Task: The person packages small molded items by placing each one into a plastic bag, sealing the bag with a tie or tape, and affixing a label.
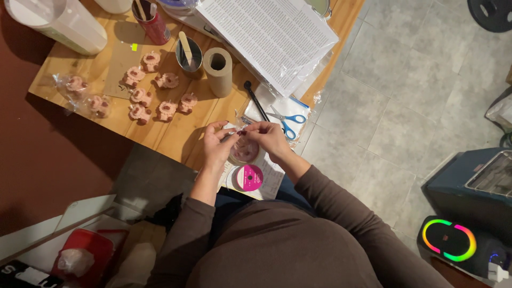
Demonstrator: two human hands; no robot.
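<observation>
Hands, left (217, 143) and right (268, 136), pinching thin ribbon (238, 130) over pink treat (245, 150) on counter (176, 133). Tying step, likely; next, tight pull needed. Scissors (285, 121) near.

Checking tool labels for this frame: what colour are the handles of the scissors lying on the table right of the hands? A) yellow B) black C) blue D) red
C: the scissors lie on white paper at the edge of the wooden table, just beyond the right hand, and both handle loops are plainly blue.
</observation>
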